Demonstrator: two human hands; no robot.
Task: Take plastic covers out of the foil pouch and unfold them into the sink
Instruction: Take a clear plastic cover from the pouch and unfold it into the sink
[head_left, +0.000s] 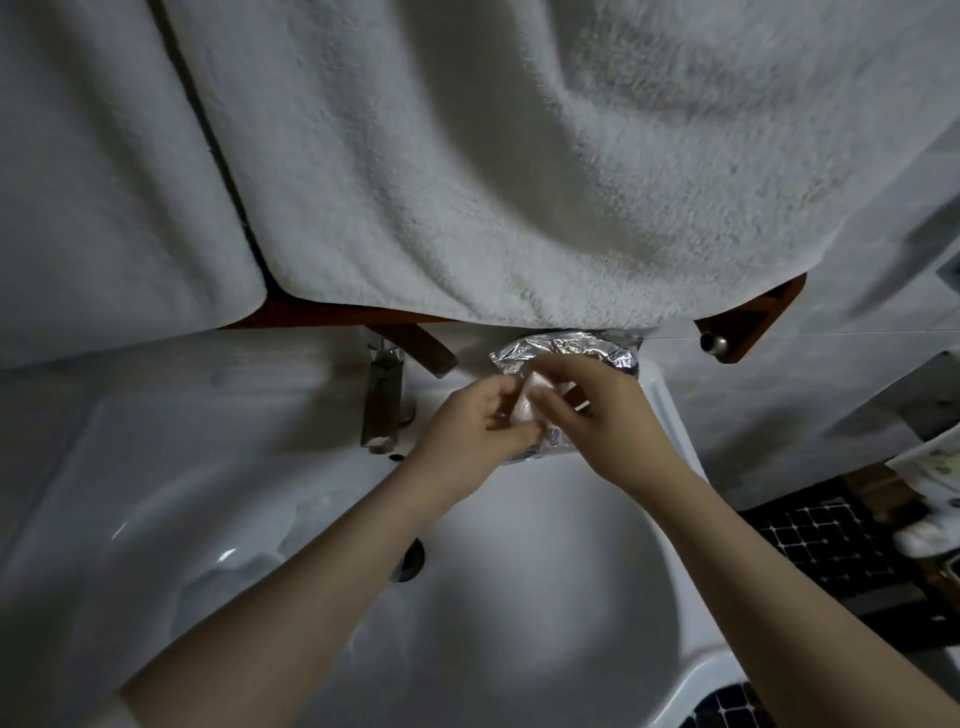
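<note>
Both hands meet at the sink's (670, 415) far right corner: the left hand (467, 431) and right hand (597, 410) pinch a folded plastic cover (522, 408) between fingertips, just in front of the foil pouch (561, 349) lying on the rim. The cover looks thin, light and limp, probably clingy and slippery; I would pull at a loose edge to open it. The tap (383, 400) stands just left, and hanging towels (467, 182) overlap the pouch from above.

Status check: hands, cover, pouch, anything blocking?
Left hand and right hand both pinch a folded plastic cover. Foil pouch at sink back rim. Cover not unfolded. Nothing blocking.
</note>
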